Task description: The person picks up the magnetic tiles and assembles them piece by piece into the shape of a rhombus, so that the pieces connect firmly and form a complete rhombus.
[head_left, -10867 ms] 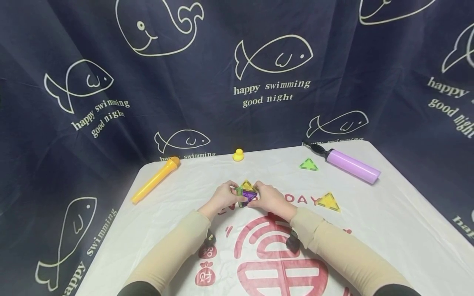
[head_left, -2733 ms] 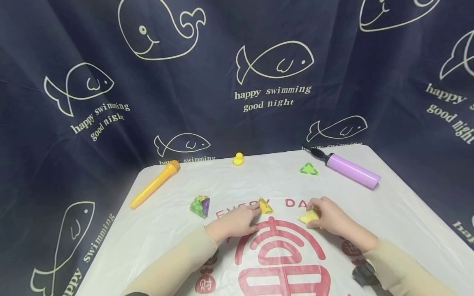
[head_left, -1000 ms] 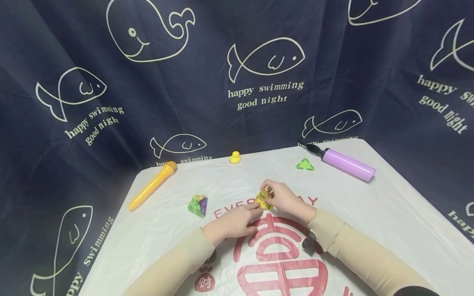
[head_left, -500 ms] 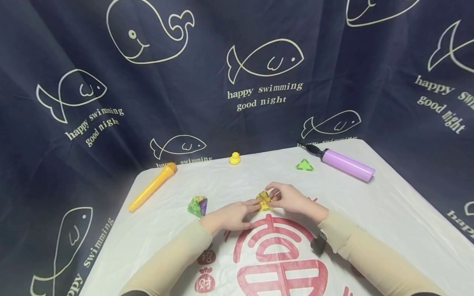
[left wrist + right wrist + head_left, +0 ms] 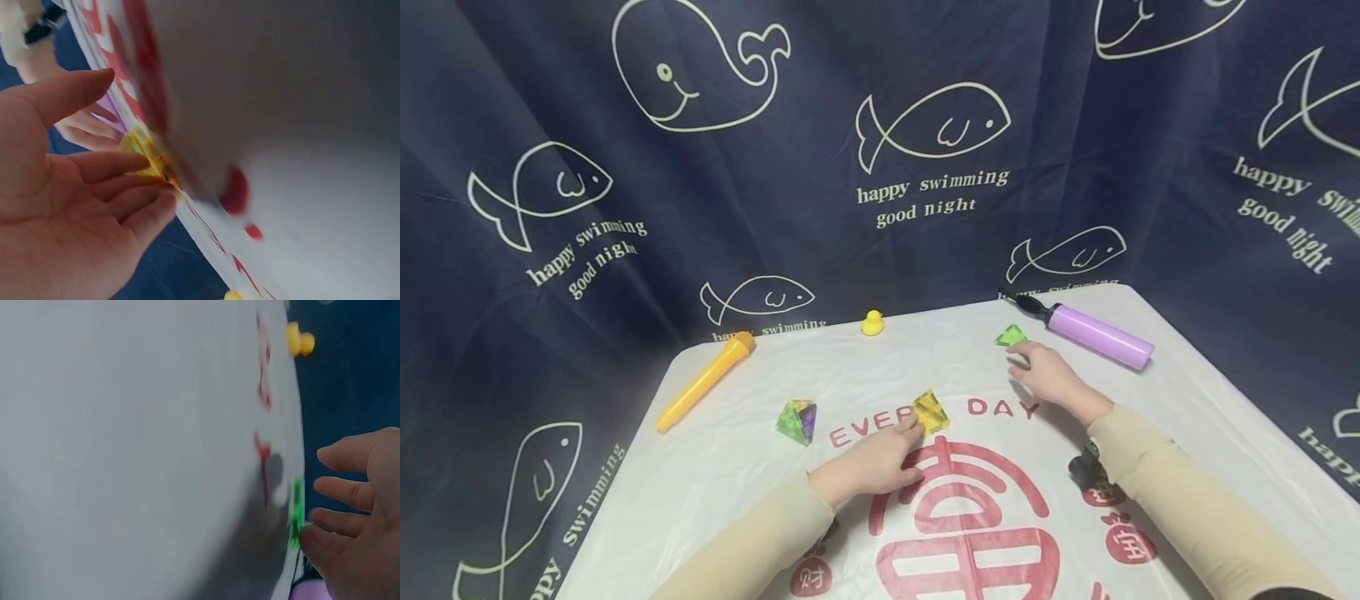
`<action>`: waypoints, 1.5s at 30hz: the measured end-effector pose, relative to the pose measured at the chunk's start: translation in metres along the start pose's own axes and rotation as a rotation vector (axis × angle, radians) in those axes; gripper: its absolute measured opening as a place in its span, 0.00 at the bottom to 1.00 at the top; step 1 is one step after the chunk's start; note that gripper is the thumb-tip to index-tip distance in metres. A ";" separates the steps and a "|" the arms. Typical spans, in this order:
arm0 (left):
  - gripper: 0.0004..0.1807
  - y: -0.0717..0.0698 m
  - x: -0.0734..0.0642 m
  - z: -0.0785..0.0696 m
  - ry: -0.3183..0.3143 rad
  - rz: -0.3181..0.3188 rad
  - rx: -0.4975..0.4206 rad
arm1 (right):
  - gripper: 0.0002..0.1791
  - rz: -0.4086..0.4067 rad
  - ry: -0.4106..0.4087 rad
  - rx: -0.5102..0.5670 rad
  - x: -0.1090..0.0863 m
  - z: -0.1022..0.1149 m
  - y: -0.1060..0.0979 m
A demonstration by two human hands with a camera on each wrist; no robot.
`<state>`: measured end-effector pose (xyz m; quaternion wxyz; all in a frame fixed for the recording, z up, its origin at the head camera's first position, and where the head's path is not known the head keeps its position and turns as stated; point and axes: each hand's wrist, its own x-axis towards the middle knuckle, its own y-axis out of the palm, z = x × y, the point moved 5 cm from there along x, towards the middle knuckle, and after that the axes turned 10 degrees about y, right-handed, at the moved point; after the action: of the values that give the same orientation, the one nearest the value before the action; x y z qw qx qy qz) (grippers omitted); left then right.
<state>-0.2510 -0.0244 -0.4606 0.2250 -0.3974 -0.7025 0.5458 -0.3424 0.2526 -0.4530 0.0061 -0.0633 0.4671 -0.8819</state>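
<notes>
Lightly, the left side of the yellow tile piece [image 5: 932,411] is touched by the extended fingers of the left hand [image 5: 876,458], presumably for steadiness; nothing is gripped. Whether one tile or several are joined there cannot be made out. The right hand [image 5: 1051,377] is held out with fingers relaxed and nothing grasped, beside the green triangle [image 5: 1010,335], which lies on the white table cover [image 5: 970,362] near the lilac pump [image 5: 1099,335]; contact cannot be confirmed. The green-and-purple cluster [image 5: 792,422] is set left of the yellow piece, perhaps out of the fingers' way. The yellow duck [image 5: 872,323] and orange microphone [image 5: 706,382] are placed towards the edges, seemingly apart from the handling.
</notes>
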 end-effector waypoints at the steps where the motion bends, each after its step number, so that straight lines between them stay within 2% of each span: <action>1: 0.38 0.001 -0.002 -0.002 0.002 0.000 -0.005 | 0.25 -0.002 0.007 -0.026 0.003 -0.004 -0.001; 4: 0.39 0.005 -0.006 -0.009 0.025 0.008 -0.018 | 0.29 0.018 0.033 -0.088 0.012 -0.015 0.000; 8: 0.39 0.008 -0.010 -0.016 0.102 0.016 -0.009 | 0.32 0.062 0.068 -0.137 0.020 -0.024 0.004; 12: 0.41 0.008 -0.012 -0.015 0.160 0.018 0.033 | 0.33 0.089 0.076 -0.158 0.026 -0.027 0.008; 17: 0.43 0.008 -0.010 -0.012 0.175 0.031 0.080 | 0.33 0.101 0.076 -0.168 0.027 -0.030 0.010; 23: 0.41 0.008 0.002 -0.011 0.138 0.020 0.169 | 0.32 0.099 0.042 -0.164 0.018 -0.027 0.007; 29: 0.39 0.006 0.018 -0.008 0.027 -0.009 0.216 | 0.31 0.130 -0.019 -0.157 0.003 -0.020 0.007; 32: 0.39 0.003 0.026 -0.007 -0.024 -0.015 0.205 | 0.30 0.152 -0.035 -0.148 -0.005 -0.016 0.007; 38: 0.40 -0.002 0.037 -0.001 -0.089 -0.023 0.150 | 0.30 0.177 -0.067 -0.136 -0.023 -0.004 0.009; 45: 0.39 -0.006 0.042 0.001 -0.109 -0.033 0.125 | 0.29 0.197 -0.140 -0.126 -0.046 0.012 0.009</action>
<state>-0.2780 0.0084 -0.4605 0.2198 -0.3407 -0.6849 0.6054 -0.2958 0.2412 -0.4587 0.1211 -0.0789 0.5239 -0.8394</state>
